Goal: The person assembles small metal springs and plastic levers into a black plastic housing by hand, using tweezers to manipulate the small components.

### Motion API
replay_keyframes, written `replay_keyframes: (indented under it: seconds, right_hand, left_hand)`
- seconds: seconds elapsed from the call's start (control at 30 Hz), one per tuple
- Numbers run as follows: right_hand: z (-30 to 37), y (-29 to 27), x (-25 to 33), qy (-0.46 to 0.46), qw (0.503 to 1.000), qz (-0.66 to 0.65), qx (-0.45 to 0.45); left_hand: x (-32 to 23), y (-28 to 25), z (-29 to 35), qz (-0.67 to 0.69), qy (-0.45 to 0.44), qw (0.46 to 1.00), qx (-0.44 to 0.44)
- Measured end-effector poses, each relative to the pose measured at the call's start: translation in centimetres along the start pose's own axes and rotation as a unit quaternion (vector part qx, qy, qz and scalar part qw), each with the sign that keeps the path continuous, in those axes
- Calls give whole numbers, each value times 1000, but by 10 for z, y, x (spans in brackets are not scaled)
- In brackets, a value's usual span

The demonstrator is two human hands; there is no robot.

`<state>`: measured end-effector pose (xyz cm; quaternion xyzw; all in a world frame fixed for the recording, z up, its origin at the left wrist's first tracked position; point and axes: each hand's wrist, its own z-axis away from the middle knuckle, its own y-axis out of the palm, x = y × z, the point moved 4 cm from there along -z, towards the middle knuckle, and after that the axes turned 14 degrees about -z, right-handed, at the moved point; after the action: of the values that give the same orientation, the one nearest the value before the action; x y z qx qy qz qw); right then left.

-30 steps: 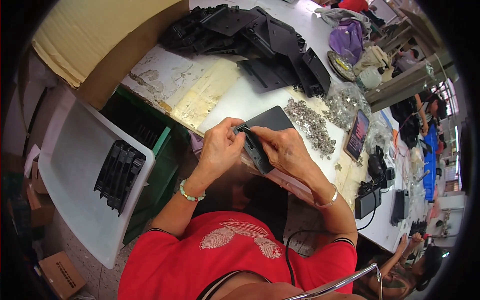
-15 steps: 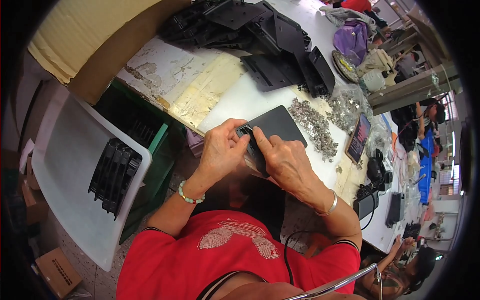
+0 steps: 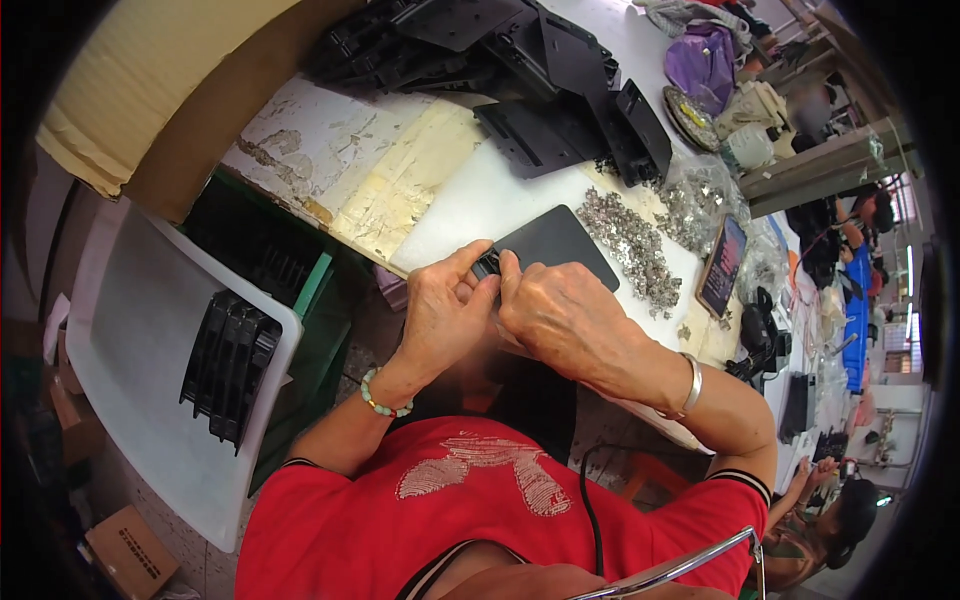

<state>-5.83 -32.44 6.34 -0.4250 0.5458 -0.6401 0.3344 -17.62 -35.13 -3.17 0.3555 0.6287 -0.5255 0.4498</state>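
Note:
A flat black plastic panel lies on a white foam sheet at the table's near edge. My left hand pinches the panel's left end, where a small black raised part shows between thumb and fingers. Closed beside it, my right hand has its thumb and index finger against the same end; its other fingers curl under, and what they grip is hidden. Just beyond the panel, small silvery metal clips are heaped.
Black plastic panels are piled at the back. A phone leans at the right, near black cables and an adapter. At the left stand a cardboard box and a white tray holding black parts. Another person sits far right.
My right hand has turned and curled its fingers more, its wrist and elbow swinging outward to the right. The left hand keeps its pinch on the panel's end.

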Motion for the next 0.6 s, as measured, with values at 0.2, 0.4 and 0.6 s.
replay_keyframes:
  seconds: [0.2,0.4,0.6]
  right_hand:
    - [15,21,-16,59,994,-67,-69]
    - [29,21,-19,49,980,-136,-139]
    - [23,18,-15,36,983,-126,-125]
  left_hand:
    - [-7,-1,1,25,-16,1000,1]
    - [-17,-2,3,70,-62,995,41]
    - [-16,-3,4,77,-64,994,50]
